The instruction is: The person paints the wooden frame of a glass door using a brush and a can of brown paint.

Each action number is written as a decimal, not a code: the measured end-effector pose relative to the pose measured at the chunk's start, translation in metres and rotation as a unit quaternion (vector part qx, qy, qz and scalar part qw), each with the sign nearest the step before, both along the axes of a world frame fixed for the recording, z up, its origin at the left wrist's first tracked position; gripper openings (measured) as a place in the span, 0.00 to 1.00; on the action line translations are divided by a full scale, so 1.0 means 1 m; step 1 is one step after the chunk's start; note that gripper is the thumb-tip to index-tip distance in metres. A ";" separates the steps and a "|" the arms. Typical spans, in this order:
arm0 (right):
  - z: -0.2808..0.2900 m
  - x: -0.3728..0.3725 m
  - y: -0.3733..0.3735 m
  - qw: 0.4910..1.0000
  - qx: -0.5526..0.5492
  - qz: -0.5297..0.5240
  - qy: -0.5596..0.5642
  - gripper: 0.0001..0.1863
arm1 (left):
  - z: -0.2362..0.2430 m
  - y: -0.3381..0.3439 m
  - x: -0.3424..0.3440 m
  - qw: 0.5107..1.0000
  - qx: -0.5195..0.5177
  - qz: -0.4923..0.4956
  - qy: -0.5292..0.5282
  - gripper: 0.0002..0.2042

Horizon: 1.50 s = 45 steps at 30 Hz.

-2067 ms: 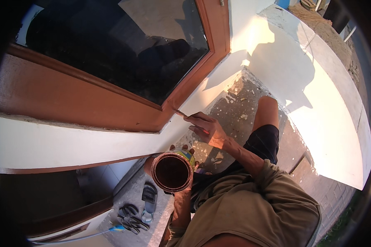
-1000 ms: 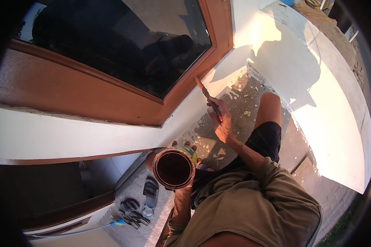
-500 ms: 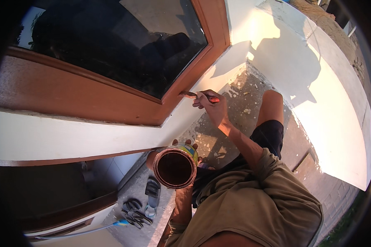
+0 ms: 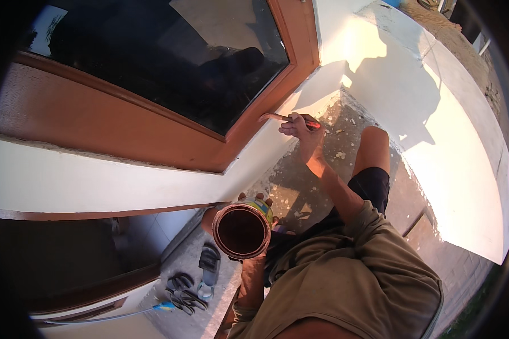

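Observation:
My right hand (image 4: 303, 127) grips a paintbrush (image 4: 312, 124) with a red handle. Its bristle end meets the outer edge of the brown window frame (image 4: 249, 134), a little above the lower right corner. Below, my left hand (image 4: 258, 199) is wrapped round a paint can (image 4: 264, 212) with a yellow and blue label, its fingertips showing at the far side. The can is held upright, mouth facing up, and brown paint coats its rim. Inside it looks dark, so the paint level cannot be made out.
White wall (image 4: 124, 183) runs under the frame, and a low curved white wall (image 4: 464, 186) stands at right. Dark glass (image 4: 152, 68) fills the frame. Sandals (image 4: 209, 260) lie on the paint-spotted concrete floor (image 4: 345, 127), near a blue-tipped pole (image 4: 165, 306).
My right hand has moved up and to the right, carrying the paintbrush along the window frame's edge. The left hand with the paint can has stayed almost still.

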State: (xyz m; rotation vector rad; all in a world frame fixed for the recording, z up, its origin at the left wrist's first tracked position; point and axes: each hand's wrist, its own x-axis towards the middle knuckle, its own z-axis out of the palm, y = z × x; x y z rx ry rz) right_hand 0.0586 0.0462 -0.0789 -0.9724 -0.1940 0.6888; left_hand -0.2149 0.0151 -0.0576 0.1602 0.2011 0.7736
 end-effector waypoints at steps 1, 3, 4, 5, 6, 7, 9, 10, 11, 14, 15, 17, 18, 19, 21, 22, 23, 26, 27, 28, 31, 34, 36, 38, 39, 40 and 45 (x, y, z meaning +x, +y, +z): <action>-0.004 0.008 -0.004 0.999 0.027 -0.046 0.007 0.15 | 0.000 -0.001 -0.001 1.000 -0.004 0.003 0.001 0.34; -0.005 0.014 -0.009 0.994 0.056 -0.095 0.013 0.13 | 0.000 0.000 -0.001 1.000 -0.005 0.004 0.002 0.34; -0.006 0.014 -0.012 0.987 0.053 -0.145 -0.052 0.13 | 0.000 -0.001 -0.002 1.000 -0.010 0.006 0.003 0.34; -0.006 0.012 -0.016 0.972 0.049 -0.196 -0.116 0.13 | 0.000 -0.002 -0.003 1.000 -0.015 0.007 0.005 0.34; -0.008 0.008 -0.018 0.972 0.049 -0.200 -0.116 0.13 | 0.000 -0.002 -0.003 1.000 -0.015 0.003 0.005 0.34; -0.011 0.002 -0.019 0.960 -0.028 -0.143 -0.239 0.13 | -0.001 -0.001 -0.002 1.000 -0.010 0.005 0.013 0.34; -0.007 -0.026 -0.023 0.920 -0.079 -0.038 -0.383 0.14 | -0.001 0.000 -0.002 1.000 -0.003 0.009 0.021 0.34; -0.006 -0.039 -0.031 0.910 -0.058 0.001 -0.411 0.14 | -0.004 0.000 0.002 1.000 -0.007 0.005 0.021 0.34; -0.005 -0.045 -0.035 0.911 -0.056 -0.003 -0.410 0.14 | -0.002 0.001 0.003 1.000 -0.007 0.005 0.024 0.34; -0.005 -0.043 -0.038 0.890 0.003 0.169 -0.424 0.14 | -0.005 0.001 0.003 1.000 0.005 0.000 0.021 0.34; -0.006 -0.028 -0.037 0.903 -0.026 0.156 -0.400 0.14 | -0.004 0.001 0.004 1.000 0.006 -0.004 0.022 0.34; -0.021 0.009 -0.032 0.946 -0.032 0.118 -0.301 0.14 | -0.001 0.000 0.008 0.999 0.002 0.000 0.046 0.33; -0.030 0.025 -0.027 0.960 0.006 0.058 -0.272 0.14 | 0.001 0.000 0.010 0.999 0.005 -0.004 0.045 0.33; -0.039 0.044 -0.025 0.967 0.016 0.044 -0.252 0.14 | 0.002 -0.001 0.012 0.999 0.008 -0.006 0.050 0.33; -0.033 0.054 -0.021 0.974 0.029 -0.032 -0.222 0.14 | 0.006 -0.002 0.014 0.998 0.010 -0.009 0.058 0.32; -0.031 0.053 -0.023 0.959 0.004 -0.099 -0.266 0.14 | 0.009 -0.003 0.017 0.998 0.006 -0.012 0.062 0.32; -0.029 0.047 -0.023 0.959 0.004 -0.101 -0.265 0.14 | 0.010 -0.003 0.019 0.998 0.001 -0.015 0.065 0.32; -0.024 0.020 -0.020 0.946 -0.117 -0.153 -0.261 0.14 | 0.001 -0.001 0.017 0.997 0.023 -0.018 0.067 0.32; -0.008 0.004 -0.023 0.939 -0.094 -0.121 -0.307 0.14 | -0.001 0.000 0.016 0.997 0.024 -0.022 0.070 0.32; -0.010 -0.011 -0.020 0.923 -0.080 -0.101 -0.363 0.14 | -0.003 0.001 0.014 0.996 0.035 -0.023 0.079 0.32; -0.003 -0.034 -0.034 0.925 -0.040 -0.017 -0.379 0.12 | 0.001 0.002 0.014 0.995 0.047 -0.026 0.086 0.32; -0.005 -0.029 -0.038 0.957 -0.041 0.016 -0.287 0.09 | 0.002 0.000 0.016 0.996 0.039 -0.020 0.077 0.31; 0.000 -0.001 -0.031 0.992 -0.006 -0.063 -0.106 0.07 | 0.000 -0.001 0.014 0.997 0.030 -0.016 0.070 0.31; 0.011 0.027 -0.021 0.995 -0.038 -0.037 -0.086 0.06 | -0.001 0.000 0.013 0.995 0.048 -0.023 0.082 0.31; 0.014 0.042 -0.017 0.995 -0.068 -0.014 -0.066 0.07 | 0.001 -0.001 0.016 0.995 0.048 -0.026 0.082 0.31; 0.006 0.056 -0.009 0.991 -0.021 -0.001 -0.132 0.10 | 0.003 -0.002 0.019 0.994 0.048 -0.027 0.090 0.31; 0.043 0.077 0.006 0.987 -0.046 -0.068 -0.135 0.13 | 0.009 -0.002 0.024 0.993 0.057 -0.021 0.100 0.30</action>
